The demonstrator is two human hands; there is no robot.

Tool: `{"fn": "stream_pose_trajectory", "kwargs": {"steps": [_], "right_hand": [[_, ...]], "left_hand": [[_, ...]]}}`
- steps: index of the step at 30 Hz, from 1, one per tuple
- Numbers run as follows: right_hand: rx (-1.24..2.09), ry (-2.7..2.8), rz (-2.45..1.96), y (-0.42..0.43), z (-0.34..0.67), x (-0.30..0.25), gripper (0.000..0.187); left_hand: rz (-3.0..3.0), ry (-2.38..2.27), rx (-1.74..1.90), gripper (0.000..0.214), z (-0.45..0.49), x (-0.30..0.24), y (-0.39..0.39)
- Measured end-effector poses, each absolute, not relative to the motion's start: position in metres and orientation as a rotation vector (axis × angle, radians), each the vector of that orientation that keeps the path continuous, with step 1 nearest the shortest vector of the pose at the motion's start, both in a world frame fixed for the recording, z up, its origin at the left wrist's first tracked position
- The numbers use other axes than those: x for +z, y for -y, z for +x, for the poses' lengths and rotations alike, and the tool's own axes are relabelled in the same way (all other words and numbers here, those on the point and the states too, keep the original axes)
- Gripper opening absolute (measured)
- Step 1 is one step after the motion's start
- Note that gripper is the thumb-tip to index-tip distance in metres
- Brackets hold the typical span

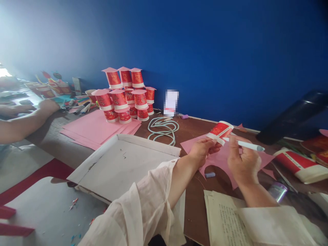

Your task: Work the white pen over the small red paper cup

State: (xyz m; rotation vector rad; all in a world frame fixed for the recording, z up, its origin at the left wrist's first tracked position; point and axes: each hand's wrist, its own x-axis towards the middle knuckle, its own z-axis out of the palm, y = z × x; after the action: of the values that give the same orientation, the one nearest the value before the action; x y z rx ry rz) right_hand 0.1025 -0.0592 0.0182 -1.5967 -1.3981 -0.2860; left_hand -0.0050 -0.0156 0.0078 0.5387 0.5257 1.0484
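Observation:
My left hand (pixel 205 150) grips a red paper cup (pixel 220 130) by its white rim, tilted above the desk. In my right hand (pixel 242 159) is a white marker pen (pixel 247 145), its writing end close to the cup's lower edge; whether the tip touches the cup I cannot tell. Beneath both hands lies a pink paper sheet (pixel 191 144) with rounded pieces cut out of it. A small purple cap-like piece (pixel 210 175) rests near its cut edge.
Red cups (pixel 112 78) with pink paper tops stand stacked on pink sheets (pixel 82 128). A white box lid (pixel 133 153), coiled cable (pixel 164 128), handwritten papers (pixel 225 218), more cups (pixel 299 164) and a black cylinder (pixel 294 118) surround the hands. Another person's arm (pixel 25 123) rests at left.

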Motion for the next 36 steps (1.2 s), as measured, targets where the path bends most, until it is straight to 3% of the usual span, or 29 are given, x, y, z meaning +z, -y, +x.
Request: {"fn": "stream_pose_trajectory", "kwargs": {"steps": [17,36], "right_hand": [[-0.235,1.498,-1.560,0.0582,0.1021,0.0176,0.036],[-0.218,1.494,-1.613,0.0563,0.1078,0.0112,0.041]], "left_hand": [[0.560,-0.517,1.058,0.011,-0.0036,0.0045,0.0140],[0.557,-0.540,1.056,0.017,-0.0033,0.0014,0.0119]]}}
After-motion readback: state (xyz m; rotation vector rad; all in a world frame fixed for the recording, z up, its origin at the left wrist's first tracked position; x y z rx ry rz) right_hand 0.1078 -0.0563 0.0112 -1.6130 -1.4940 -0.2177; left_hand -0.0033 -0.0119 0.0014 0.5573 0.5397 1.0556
